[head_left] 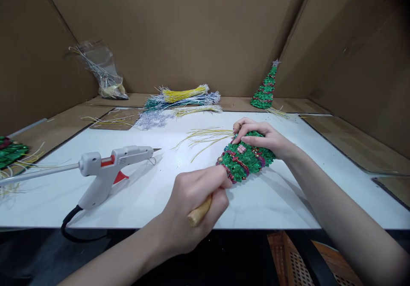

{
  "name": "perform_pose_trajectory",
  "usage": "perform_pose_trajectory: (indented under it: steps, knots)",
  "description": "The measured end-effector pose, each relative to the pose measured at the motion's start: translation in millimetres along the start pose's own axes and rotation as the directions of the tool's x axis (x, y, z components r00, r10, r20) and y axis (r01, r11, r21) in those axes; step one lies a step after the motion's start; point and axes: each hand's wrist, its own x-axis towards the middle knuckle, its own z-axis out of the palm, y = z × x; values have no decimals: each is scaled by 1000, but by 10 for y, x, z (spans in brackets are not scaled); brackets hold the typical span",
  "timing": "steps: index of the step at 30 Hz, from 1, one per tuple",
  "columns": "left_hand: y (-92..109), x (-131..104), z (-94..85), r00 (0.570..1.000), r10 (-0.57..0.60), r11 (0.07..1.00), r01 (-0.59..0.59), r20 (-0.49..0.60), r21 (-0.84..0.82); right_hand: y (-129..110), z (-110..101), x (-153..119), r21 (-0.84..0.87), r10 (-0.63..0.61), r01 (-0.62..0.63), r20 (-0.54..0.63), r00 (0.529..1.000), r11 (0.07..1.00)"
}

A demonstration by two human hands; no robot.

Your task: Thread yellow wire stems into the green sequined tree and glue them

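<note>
My left hand [198, 205] is closed around a tool with a wooden handle [200, 212]. The tool's working end is hidden behind my fingers, at the edge of a small green Christmas tree [246, 164]. Glittery green tinsel, dark red garland and a tiny pink box cover the tree, which lies tilted on its side. My right hand [261, 136] grips it from above, fingers bent over its far side. Thin yellow wires [206, 138] spread out over the white table to the left of the tree.
A white glue gun [112, 170] stands at the left, nozzle pointing right. Behind are wire bundles [184, 96], clear glittery pieces [153, 119] and a bag of wires [107, 74]. A finished-looking tree [265, 89] stands back right; another tree [11, 151] is partly visible at left. Cardboard walls [192, 34] enclose the table.
</note>
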Motion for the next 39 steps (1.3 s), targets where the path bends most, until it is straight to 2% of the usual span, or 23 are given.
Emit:
perform_pose_trajectory:
  steps: [7,20,26,32,35,39]
  knots:
    - [62,187,-64,992,-118,993,117,52,15,-5,6,-2,-3,8,-8,-15,1000,1000]
    - [84,486,-82,980,-180,984,179,89,21,-6,5,-2,-10,13,-13,-18,1000,1000]
    - [23,424,-54,990,-139,989,140,23,-52,6,0,2,-8,10,-10,-14,1000,1000]
    - [87,413,-197,979,-94,996,92,-179,-21,-8,0,3,-24,-3,3,0,1000,1000]
    - [79,439,-295,974,-84,996,84,-209,-11,-9,1,1,-12,3,-3,2,1000,1000]
    - [-17,447,-337,970,-107,991,86,-218,-103,7,-3,-5,-8,-9,9,2,1000,1000]
